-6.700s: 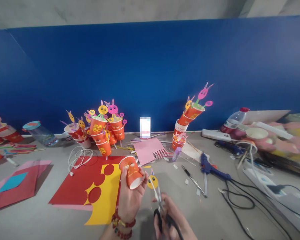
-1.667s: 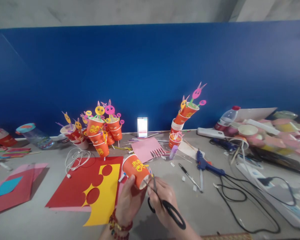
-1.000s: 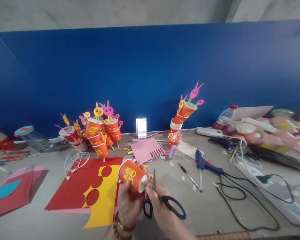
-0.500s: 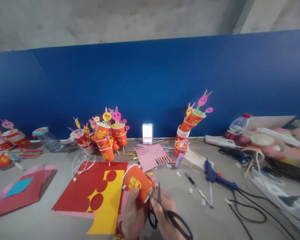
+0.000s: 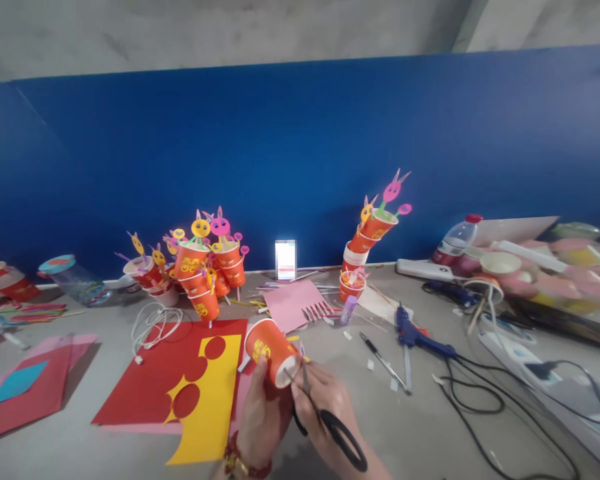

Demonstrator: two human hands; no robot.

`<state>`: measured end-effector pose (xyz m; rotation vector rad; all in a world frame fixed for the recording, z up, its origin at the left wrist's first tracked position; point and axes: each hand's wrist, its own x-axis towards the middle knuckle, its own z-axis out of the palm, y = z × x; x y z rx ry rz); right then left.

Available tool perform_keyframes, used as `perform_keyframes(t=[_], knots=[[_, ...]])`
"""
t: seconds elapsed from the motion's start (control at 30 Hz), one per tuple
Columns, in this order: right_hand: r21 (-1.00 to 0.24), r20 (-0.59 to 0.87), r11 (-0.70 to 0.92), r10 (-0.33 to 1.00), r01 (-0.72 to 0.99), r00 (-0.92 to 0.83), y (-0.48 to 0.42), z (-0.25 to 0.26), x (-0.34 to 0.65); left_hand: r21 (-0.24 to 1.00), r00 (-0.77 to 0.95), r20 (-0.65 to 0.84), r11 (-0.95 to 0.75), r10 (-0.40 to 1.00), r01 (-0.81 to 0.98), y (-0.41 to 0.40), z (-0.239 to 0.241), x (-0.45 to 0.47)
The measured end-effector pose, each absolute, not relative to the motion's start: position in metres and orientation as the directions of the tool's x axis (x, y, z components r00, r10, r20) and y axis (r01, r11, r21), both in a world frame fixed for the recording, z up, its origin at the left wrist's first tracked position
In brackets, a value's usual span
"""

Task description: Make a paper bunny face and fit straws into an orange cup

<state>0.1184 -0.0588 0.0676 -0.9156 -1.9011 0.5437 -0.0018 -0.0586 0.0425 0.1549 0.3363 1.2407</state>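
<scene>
My left hand (image 5: 265, 410) is wrapped round an orange paper cup (image 5: 267, 343) with yellow lettering. The cup lies tilted, its white base turned toward my right hand (image 5: 325, 403). That right hand grips black-handled scissors (image 5: 343, 433), which are partly open. One blade tip meets the base of the cup; whether it has gone through I cannot tell. Beyond the cup, a small yellow and pink paper piece (image 5: 301, 347) shows in part. Under my left forearm lies yellow paper (image 5: 213, 393) with round cutouts, on top of dark red paper (image 5: 140, 380).
A blue glue gun (image 5: 423, 339) and a pen (image 5: 385, 362) lie on the right, with black cables and a power strip (image 5: 535, 380). Stacked decorated cups (image 5: 193, 263) stand at the back left. More stacked cups (image 5: 365, 240) lean at the back right. A glue stick (image 5: 349, 311) stands near them.
The cup has turned so that its white base shows more, and the scissors' tip has come onto that base. The whole view has shifted slightly.
</scene>
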Motion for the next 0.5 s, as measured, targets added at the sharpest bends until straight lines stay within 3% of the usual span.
perform_keyframes(t=[0.17,0.4,0.5], knots=[[-0.737,0.518,0.586,0.810,0.336,-0.276,-0.061,0.064,0.119,0.308,0.283,-0.094,0.298,0.954,-0.903,-0.060,0.041,0.001],[-0.920,0.307,0.327,0.944,0.217,-0.120,-0.069,0.051,0.114,0.238,0.286,0.134,0.249,0.949,-0.939,-0.062,0.026,0.001],[-0.908,0.335,0.363,0.929,0.211,-0.157,-0.069,0.053,0.114,0.223,0.289,0.171,0.248,0.942,-0.943,-0.062,0.024,0.001]])
